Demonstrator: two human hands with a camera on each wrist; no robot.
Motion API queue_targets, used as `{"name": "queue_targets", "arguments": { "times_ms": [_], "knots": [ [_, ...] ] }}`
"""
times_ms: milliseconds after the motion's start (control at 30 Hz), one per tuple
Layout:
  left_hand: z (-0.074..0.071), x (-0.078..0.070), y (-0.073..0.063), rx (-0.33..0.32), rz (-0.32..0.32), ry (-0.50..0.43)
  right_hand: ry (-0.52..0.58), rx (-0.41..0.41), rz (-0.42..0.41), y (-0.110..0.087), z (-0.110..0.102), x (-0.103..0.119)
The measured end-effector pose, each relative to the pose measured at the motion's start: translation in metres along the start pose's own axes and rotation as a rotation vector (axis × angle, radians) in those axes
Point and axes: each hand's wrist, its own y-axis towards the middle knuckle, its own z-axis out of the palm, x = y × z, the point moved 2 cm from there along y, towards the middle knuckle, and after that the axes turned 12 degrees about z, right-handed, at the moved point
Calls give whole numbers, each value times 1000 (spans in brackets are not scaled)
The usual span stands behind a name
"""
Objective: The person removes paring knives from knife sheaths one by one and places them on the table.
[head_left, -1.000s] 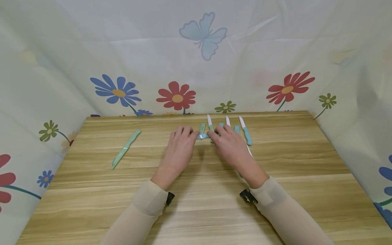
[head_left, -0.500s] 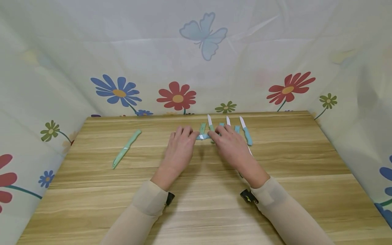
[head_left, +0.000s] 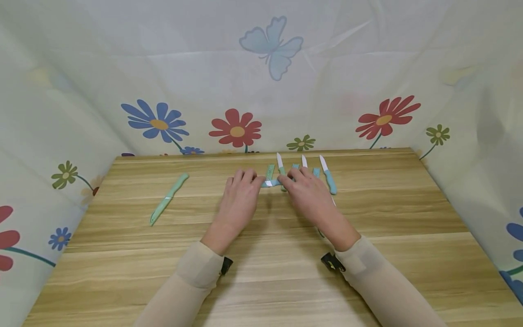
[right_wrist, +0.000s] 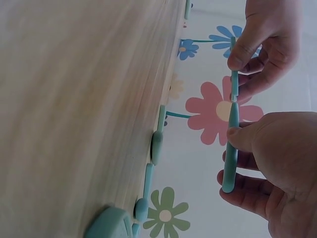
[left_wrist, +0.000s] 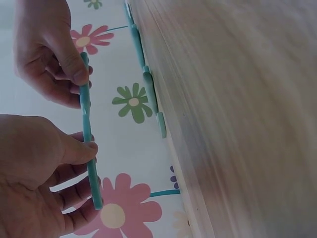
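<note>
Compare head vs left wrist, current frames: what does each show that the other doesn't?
Only head: the butterfly on the backdrop, the green knife lying off to the left, and both sleeves.

Only left wrist: both ends of the held blue knife; in the head view they are covered.

Both: the left hand and right hand gripping the blue knife, part of the table, and flowers on the backdrop.

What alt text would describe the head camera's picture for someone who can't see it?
A person's left hand and right hand hold a small blue knife over a wooden table, before a flowered backdrop. More knives lie near its far edge, and a green knife lies apart at left.
</note>
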Motion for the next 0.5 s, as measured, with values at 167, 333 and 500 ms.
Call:
{"name": "queue_targets", "arguments": {
  "times_ms": [167, 333, 500],
  "knots": [
    [1, 0, 1, 10, 6, -3, -9, 8, 9, -1, 1, -1],
    [1, 1, 0, 15, 4, -12, -8, 2, 5, -2, 1, 0],
    [0, 1, -1, -8, 1, -10, 0, -11, 2, -1, -1, 1]
  ]
}}
